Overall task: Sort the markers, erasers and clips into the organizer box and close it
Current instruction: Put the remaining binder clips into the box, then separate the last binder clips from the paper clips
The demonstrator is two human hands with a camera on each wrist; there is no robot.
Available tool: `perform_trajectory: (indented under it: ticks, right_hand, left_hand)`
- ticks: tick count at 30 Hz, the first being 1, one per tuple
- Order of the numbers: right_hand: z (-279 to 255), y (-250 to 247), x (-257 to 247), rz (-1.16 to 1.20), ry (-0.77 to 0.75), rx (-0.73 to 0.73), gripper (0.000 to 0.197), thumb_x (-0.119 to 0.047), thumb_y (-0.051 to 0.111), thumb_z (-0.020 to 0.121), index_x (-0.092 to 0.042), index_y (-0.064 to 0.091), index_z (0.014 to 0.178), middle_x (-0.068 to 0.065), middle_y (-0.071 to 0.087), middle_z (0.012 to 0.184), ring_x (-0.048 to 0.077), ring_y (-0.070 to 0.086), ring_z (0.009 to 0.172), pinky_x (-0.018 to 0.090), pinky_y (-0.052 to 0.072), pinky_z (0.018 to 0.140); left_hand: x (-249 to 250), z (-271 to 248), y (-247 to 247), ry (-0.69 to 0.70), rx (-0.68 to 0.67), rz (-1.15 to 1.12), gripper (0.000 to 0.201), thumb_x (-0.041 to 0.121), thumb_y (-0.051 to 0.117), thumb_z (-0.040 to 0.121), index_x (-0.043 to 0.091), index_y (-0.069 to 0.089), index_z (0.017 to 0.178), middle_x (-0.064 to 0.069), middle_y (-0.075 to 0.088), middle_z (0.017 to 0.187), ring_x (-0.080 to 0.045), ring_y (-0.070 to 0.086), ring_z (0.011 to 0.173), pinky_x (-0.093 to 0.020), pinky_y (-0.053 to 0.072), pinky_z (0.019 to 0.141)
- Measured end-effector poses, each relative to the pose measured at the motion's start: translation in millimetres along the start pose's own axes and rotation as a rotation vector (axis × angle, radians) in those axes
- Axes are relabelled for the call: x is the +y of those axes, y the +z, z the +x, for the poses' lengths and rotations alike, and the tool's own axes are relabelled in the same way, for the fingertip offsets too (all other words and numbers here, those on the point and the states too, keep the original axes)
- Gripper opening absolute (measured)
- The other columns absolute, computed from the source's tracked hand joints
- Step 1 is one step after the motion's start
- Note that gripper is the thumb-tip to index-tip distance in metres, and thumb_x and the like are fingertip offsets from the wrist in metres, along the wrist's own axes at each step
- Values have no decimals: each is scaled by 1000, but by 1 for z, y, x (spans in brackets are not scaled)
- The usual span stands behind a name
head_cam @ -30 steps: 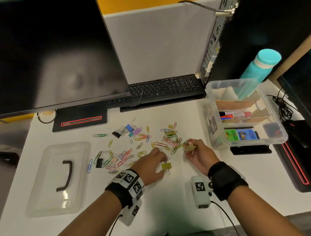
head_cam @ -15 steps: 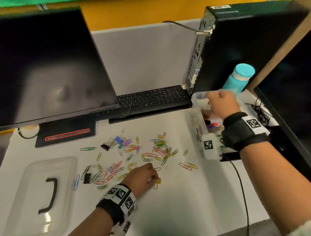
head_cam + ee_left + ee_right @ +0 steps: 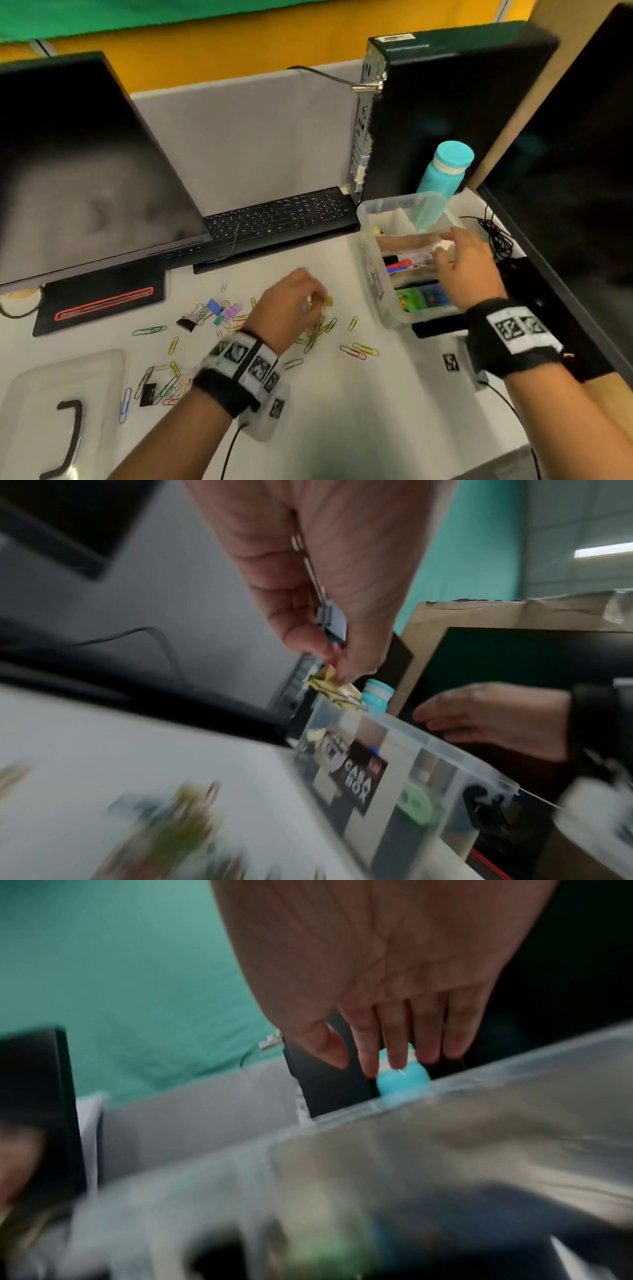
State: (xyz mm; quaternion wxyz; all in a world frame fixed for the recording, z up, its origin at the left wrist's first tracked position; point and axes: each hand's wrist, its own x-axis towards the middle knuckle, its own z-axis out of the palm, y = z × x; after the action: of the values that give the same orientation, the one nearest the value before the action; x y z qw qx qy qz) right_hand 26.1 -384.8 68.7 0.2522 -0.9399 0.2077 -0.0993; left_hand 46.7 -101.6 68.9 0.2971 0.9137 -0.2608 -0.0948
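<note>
The clear organizer box (image 3: 374,274) stands open at the right with cardboard dividers; markers (image 3: 407,262) lie in its middle section and green and blue erasers (image 3: 422,298) in the near one. Coloured paper clips (image 3: 359,350) and binder clips (image 3: 219,310) are scattered over the white table. My left hand (image 3: 318,302) is lifted left of the box and pinches yellow binder clips (image 3: 337,692); a grey one (image 3: 332,623) sits against its palm. My right hand (image 3: 445,247) hovers over the box (image 3: 479,1085), fingers (image 3: 397,1053) straight and empty.
The box's clear lid (image 3: 61,387) with a black handle lies at the near left. A keyboard (image 3: 281,216) and monitor (image 3: 85,164) stand behind the clips. A teal bottle (image 3: 445,174) and a black computer tower (image 3: 445,113) rise behind the box; cables (image 3: 496,233) lie at its right.
My right hand carried clips from the pile to the box's far section and now hangs empty over the box. My left hand has risen off the table with binder clips and moved rightward.
</note>
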Motion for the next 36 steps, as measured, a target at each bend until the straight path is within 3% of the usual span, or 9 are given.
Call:
perform_trajectory:
  ticks: [3, 8, 13, 16, 22, 26, 29, 32, 36]
  right_hand:
    - [-17, 19, 29, -195, -42, 18, 49, -30, 46, 93, -8, 43, 136, 12, 34, 151, 29, 27, 141, 42, 22, 116]
    - [-23, 23, 33, -225, -71, 47, 56, -32, 45, 91, -4, 39, 139, 18, 26, 154, 32, 21, 143, 44, 20, 117]
    - [-33, 20, 42, -261, -99, 17, 65, -37, 36, 87, -3, 36, 142, 18, 25, 154, 30, 21, 144, 42, 18, 118]
    - [-33, 15, 45, -260, -123, -37, 65, -37, 36, 87, -3, 34, 144, 16, 24, 155, 28, 19, 144, 40, 17, 118]
    - [-33, 14, 45, -282, -125, -60, 63, -37, 42, 90, -5, 34, 144, 16, 22, 156, 28, 17, 145, 41, 17, 119]
    - [-32, 12, 44, -248, -109, -79, 61, -35, 50, 89, -7, 37, 142, 14, 20, 157, 28, 14, 146, 42, 15, 119]
    - [-30, 9, 42, -242, -84, -121, 60, -32, 52, 89, -7, 36, 141, 15, 17, 157, 29, 12, 146, 43, 14, 119]
    - [-31, 6, 31, -210, -35, -123, 60, -28, 54, 89, -6, 35, 141, 16, 16, 157, 31, 8, 146, 45, 11, 120]
    - [-47, 11, -10, -58, -179, -59, 48, -19, 55, 87, -7, 43, 132, 16, 34, 149, 32, 21, 142, 45, 16, 118]
  left_hand:
    - [39, 66, -10, 199, 32, 196, 10, 19, 55, 89, 18, 64, 93, 2, 55, 98, -13, 55, 85, -29, 50, 76]
    - [81, 166, 7, 291, -112, 537, 17, 10, 50, 90, 9, 62, 102, -11, 53, 109, -28, 56, 95, -35, 42, 70]
    - [89, 199, 37, 288, -336, 735, 32, 11, 42, 95, 4, 52, 124, -17, 50, 130, -34, 50, 118, -42, 43, 94]
    - [85, 200, 51, 290, -428, 774, 34, 12, 39, 95, 2, 52, 126, -18, 50, 133, -35, 50, 120, -39, 41, 95]
    - [59, 193, 51, 115, -345, 495, 32, 18, 61, 88, 13, 60, 119, -9, 56, 129, -28, 55, 114, -31, 41, 97]
    - [56, 170, 48, 137, -193, 330, 32, 26, 55, 91, 17, 57, 122, -5, 53, 132, -26, 56, 115, -34, 44, 97]
    - [56, 130, 42, 165, -48, 201, 36, 35, 44, 96, 20, 50, 129, -2, 48, 133, -21, 53, 118, -39, 49, 91]
    - [39, 75, 32, 144, 26, 117, 40, 37, 41, 97, 23, 43, 134, 3, 43, 136, -14, 49, 119, -32, 49, 88]
    - [-17, -4, 25, -35, -76, 170, 37, 35, 42, 97, 24, 44, 132, 3, 48, 130, -15, 51, 114, -35, 50, 87]
